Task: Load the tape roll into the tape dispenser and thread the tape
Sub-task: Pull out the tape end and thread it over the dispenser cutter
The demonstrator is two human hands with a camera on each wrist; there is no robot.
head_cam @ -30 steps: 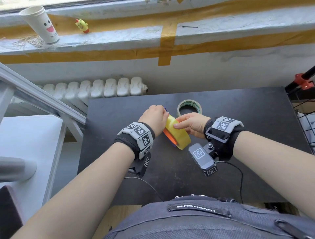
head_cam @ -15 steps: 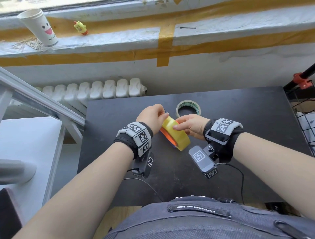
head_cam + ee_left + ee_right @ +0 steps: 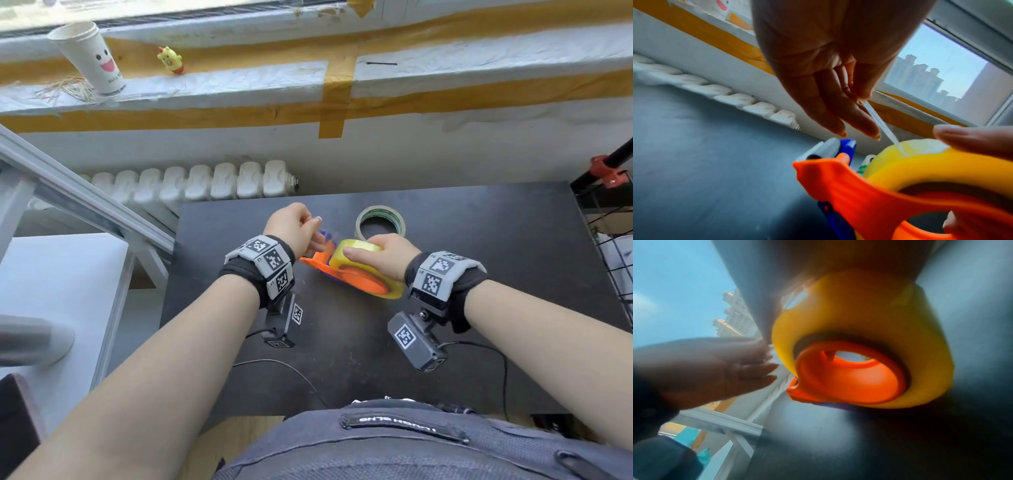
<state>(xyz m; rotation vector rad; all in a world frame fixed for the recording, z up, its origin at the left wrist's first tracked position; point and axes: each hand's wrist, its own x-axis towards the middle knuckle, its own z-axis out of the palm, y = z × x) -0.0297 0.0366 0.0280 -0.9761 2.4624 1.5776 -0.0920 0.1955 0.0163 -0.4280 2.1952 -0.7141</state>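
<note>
A yellow tape roll (image 3: pixel 354 262) sits on the hub of an orange tape dispenser (image 3: pixel 346 279), held just above the black table (image 3: pixel 479 240). My right hand (image 3: pixel 373 245) grips the roll from above, thumb on its near rim. My left hand (image 3: pixel 317 222) is to the left of the roll. In the left wrist view its thumb and fingers (image 3: pixel 861 97) pinch a clear tape strip (image 3: pixel 881 126) that runs taut to the roll (image 3: pixel 920 164). The dispenser's blue front with a grey roller (image 3: pixel 830 147) lies below that strip. The right wrist view shows the orange hub (image 3: pixel 849 376) inside the roll (image 3: pixel 859 318).
A second, greenish tape roll (image 3: pixel 380 222) lies flat on the table just behind my right hand. A white radiator (image 3: pixel 205 181) runs behind the table, and a wire rack (image 3: pixel 609 246) stands at its right edge. A paper cup (image 3: pixel 89 58) and a small yellow toy (image 3: pixel 170 59) stand on the sill.
My left hand has drawn away to the upper left, pulling a strip of tape off the roll. My right hand has tipped the roll and dispenser flatter.
</note>
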